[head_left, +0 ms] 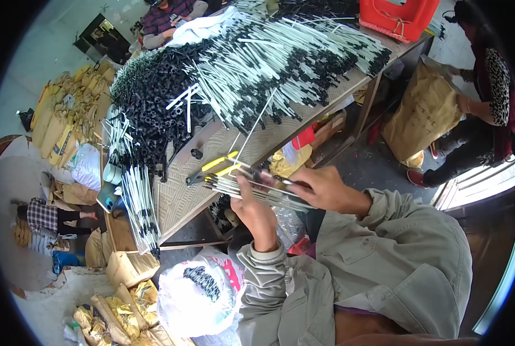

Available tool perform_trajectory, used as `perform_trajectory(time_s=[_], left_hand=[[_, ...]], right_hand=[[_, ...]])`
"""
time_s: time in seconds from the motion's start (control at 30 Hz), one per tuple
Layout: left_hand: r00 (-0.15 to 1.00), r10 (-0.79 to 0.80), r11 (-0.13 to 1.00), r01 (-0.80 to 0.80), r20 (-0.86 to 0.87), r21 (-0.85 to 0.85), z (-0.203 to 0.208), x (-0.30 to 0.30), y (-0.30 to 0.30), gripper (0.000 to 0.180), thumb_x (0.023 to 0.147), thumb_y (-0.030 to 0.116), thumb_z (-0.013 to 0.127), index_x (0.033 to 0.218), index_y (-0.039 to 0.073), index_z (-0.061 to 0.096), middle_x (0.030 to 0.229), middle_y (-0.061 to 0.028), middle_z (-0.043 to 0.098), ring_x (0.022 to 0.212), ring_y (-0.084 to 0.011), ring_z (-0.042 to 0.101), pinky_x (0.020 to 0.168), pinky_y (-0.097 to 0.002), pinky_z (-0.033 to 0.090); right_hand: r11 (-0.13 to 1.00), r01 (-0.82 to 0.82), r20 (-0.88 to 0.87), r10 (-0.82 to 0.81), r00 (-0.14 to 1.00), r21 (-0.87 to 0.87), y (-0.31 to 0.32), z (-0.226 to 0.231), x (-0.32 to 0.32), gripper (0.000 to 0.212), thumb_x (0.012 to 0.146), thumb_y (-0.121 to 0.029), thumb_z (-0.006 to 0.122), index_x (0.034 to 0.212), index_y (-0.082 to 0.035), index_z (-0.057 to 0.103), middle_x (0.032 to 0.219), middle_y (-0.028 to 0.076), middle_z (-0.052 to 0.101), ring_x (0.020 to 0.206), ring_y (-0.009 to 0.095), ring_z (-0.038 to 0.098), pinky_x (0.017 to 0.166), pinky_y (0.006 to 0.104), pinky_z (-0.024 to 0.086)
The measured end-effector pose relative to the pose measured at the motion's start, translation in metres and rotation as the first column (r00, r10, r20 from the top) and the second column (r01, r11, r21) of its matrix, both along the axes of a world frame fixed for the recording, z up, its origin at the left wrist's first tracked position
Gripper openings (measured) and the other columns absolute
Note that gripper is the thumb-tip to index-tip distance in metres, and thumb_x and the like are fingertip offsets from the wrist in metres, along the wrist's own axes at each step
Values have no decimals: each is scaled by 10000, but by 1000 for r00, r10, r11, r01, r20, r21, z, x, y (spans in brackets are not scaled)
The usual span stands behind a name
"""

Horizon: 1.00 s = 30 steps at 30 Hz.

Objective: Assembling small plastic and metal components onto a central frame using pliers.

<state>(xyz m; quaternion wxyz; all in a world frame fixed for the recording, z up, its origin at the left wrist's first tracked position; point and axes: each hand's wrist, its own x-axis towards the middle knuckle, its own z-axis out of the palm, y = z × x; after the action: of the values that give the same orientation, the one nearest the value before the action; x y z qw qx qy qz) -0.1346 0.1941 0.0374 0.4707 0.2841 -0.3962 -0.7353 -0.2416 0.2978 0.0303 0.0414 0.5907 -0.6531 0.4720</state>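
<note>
My left hand (pixel 253 209) grips a bundle of thin white rods (pixel 251 189) held roughly level over the table's near edge. My right hand (pixel 321 187) closes around the same bundle from the right, and a yellow-handled cutter (pixel 214 167) lies just beyond the rods' left ends. On the table (pixel 179 199) lies a large heap of white rods with black tips (pixel 280 63) beside a heap of small black parts (pixel 151 86).
A white plastic bag holding black pieces (pixel 200 291) sits below my left arm. Brown paper sacks (pixel 67 115) are piled at the left. A person at the right handles a tall brown sack (pixel 421 112). A red basket (pixel 395 16) stands on the table's far end. Another person sits at the far side.
</note>
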Motion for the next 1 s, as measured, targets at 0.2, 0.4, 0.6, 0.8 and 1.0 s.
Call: perform_trajectory(time_s=[0.2,0.4,0.6,0.8,1.0], left_hand=[[912,398,906,-374,97,-199,-6,21,-9,272,914,200,486,1039,-34,546,720,-15,524,606,-50,450,503,-219,363],[847,528,849,-528,66,-20,3,46,-20,277,911,255,475,993,2,551,682,-3,486,554,-58,433,498,-196,331],[891,447,894,-442,-79,68,-14,87,-36,139,855,189,568,846,72,494,613,20,400,560,-72,386,537,-202,321],[908,314,949,-297,-276,102,-21,99,-40,173,853,225,594,905,84,507,670,-39,525,573,-121,490,535,-245,399],[941,100,992,-71,-324,100,-17,91,-34,376,888,308,521,1163,74,418,990,-177,585,952,-326,577,867,-472,438]], right_hand=[[805,-569,217,533,818,167,-66,19,-30,175,813,-237,565,840,-69,604,633,72,605,536,190,587,520,309,445],[985,171,-242,-156,958,40,-262,56,-109,238,788,-282,597,809,-48,633,728,140,639,727,295,635,646,392,491],[850,370,-392,-217,894,374,-307,69,-116,367,716,-345,647,865,-10,629,886,180,635,854,335,610,713,437,475],[805,332,89,-425,901,491,-322,92,-148,275,696,-252,537,810,-34,659,720,91,658,632,236,639,674,365,477],[849,446,-307,-360,881,283,-325,77,-135,282,713,-324,588,867,-94,637,847,129,651,782,270,633,709,409,463]])
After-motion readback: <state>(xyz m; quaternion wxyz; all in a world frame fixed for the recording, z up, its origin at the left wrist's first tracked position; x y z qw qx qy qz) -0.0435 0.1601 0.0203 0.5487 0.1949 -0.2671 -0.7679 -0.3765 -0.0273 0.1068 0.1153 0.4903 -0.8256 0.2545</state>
